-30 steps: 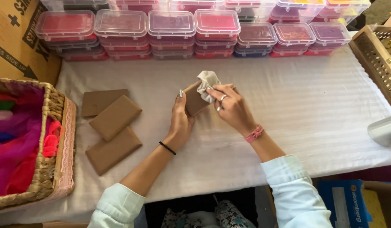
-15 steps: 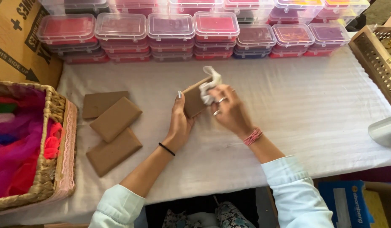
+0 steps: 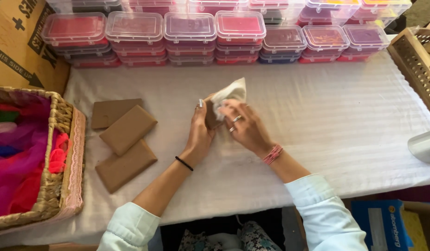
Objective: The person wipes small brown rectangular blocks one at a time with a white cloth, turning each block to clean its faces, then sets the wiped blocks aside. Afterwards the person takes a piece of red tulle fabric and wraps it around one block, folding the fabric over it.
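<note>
1. At the middle of the white-clothed worktop, the left hand stands a brown paper envelope on edge, its fingers curled round the near side so that most of the envelope is hidden.
2. The right hand, slightly blurred, has its fingers pinched on a piece of white tissue paper that rises out of the envelope's top and fans up toward the back of the worktop.
3. Both hands touch each other at the envelope; rings show on the right hand, a pink corded bracelet sits on the right wrist and a thin black band on the left wrist.
4. To the left, well apart from the hands, three more flat brown envelopes lie overlapping on the cloth.
5. Further left, a wicker basket with a lace-trimmed rim holds pink, red and purple netting.
6. Along the far edge, clear lidded plastic boxes with red, pink and purple contents are stacked in a row.
7. At the right edge stands a wooden lattice crate, only partly in view.
</note>
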